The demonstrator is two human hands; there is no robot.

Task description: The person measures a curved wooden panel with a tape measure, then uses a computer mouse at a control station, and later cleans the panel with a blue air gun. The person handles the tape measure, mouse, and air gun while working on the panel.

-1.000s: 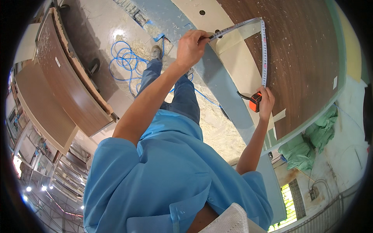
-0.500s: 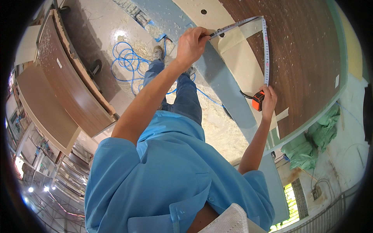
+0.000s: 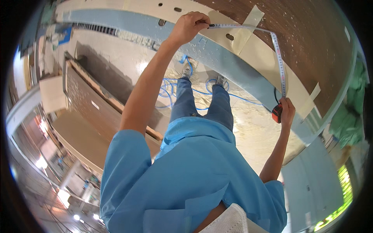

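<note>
My left hand [image 3: 190,28] pinches the hooked end of a tape measure's blade [image 3: 279,54] above the pale strip along the worktable's near side. From there the white blade runs right, bends sharply over the brown wood-grain panel [image 3: 303,42], and comes back toward me. My right hand [image 3: 287,110] is closed round the orange and black tape measure case [image 3: 276,113], near the table's front edge. A dark strap hangs from the case. Pieces of pale masking tape [image 3: 248,29] lie across the panel's edge, one beside the blade and another farther right.
Blue hose [image 3: 241,97] lies coiled on the dust-strewn floor about my feet. Brown curved panels [image 3: 97,112] stand at the left. Green sacks [image 3: 347,116] sit beyond the table's right end. Holes pierce the pale strip, and a grey-blue edge [image 3: 217,58] borders the table.
My view has turned, so the table now lies more crosswise. My right hand and the case appear lower and farther right; both hands keep their hold, with the blade still bent between them.
</note>
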